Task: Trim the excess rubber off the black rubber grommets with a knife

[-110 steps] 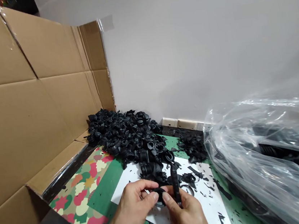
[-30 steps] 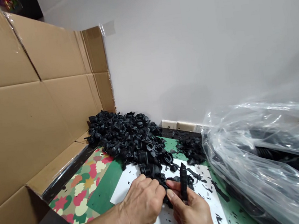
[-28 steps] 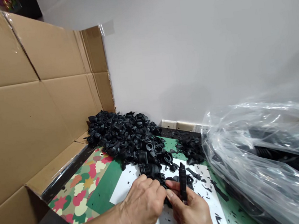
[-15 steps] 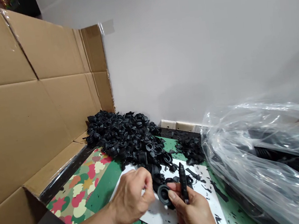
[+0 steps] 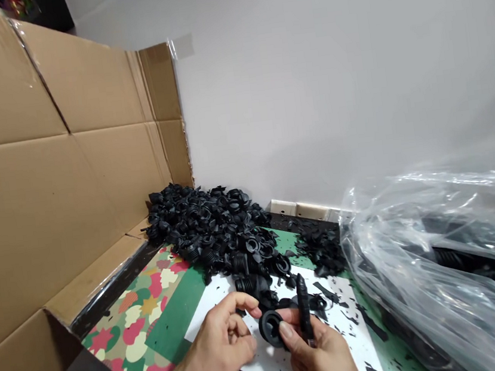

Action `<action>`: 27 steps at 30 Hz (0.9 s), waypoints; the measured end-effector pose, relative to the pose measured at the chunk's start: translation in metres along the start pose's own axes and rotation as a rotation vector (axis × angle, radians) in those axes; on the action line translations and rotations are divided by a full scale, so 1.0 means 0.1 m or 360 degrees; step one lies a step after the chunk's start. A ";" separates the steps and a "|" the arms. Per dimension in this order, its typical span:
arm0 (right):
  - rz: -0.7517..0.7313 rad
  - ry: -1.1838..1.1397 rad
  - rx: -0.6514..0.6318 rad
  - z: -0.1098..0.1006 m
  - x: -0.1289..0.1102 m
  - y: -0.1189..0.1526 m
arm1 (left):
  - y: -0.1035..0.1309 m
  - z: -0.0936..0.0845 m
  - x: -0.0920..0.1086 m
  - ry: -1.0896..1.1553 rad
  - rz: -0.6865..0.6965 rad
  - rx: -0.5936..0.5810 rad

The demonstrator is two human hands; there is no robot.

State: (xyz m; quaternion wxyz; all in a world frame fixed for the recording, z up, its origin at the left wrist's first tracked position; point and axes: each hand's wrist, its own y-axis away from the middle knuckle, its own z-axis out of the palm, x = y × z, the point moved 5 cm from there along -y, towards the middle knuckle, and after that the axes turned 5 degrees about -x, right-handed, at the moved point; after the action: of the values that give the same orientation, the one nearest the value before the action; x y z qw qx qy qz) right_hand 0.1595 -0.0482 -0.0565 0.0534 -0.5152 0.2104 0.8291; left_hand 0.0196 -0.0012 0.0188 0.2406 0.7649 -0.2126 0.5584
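My right hand (image 5: 322,351) pinches a round black rubber part (image 5: 266,330) with a raised rim between thumb and forefinger. Tucked among the same hand's fingers is a black, tape-wrapped pen-like tool (image 5: 303,302), standing upright; its lower end is hidden. Just left of the round part is my left hand (image 5: 221,342), thumb and forefinger apart and the other fingers curled, with nothing visible in it. Beneath both hands lies a white sheet (image 5: 263,369) strewn with black scraps. Beyond it rises a heap of ribbed black rubber parts (image 5: 217,228).
A smaller pile of black trimmings (image 5: 323,251) lies right of the heap. Clear plastic bags (image 5: 404,286) holding black ribbed pieces bulge at the right. A cardboard wall (image 5: 92,168) borders the left, and a pale wall (image 5: 329,79) the back. The green board (image 5: 170,333) carries a patterned sheet (image 5: 133,326).
My left hand has loosened from a pinch, its thumb and forefinger now apart. The round part in my right hand has turned slightly. The view has shifted a little.
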 end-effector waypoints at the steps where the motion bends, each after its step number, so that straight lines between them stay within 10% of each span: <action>1: 0.0007 0.0010 -0.0006 0.00 0.00 0.00 | 0.00 0.01 -0.01 0.0024 -0.0001 -0.0008; 18: -0.0091 0.0059 0.0055 0.01 0.03 -0.02 | -0.01 0.02 0.01 0.0136 -0.0011 0.0083; 27: -0.0125 0.0063 0.0035 0.04 0.01 0.00 | 0.17 0.11 0.37 -0.1385 0.0858 0.0268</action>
State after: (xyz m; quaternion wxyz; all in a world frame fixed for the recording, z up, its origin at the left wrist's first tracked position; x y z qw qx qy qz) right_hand 0.1560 -0.0466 -0.0564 0.0873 -0.5386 0.2001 0.8138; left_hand 0.0281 -0.0236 0.0537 -0.0850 0.8611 -0.4368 0.2459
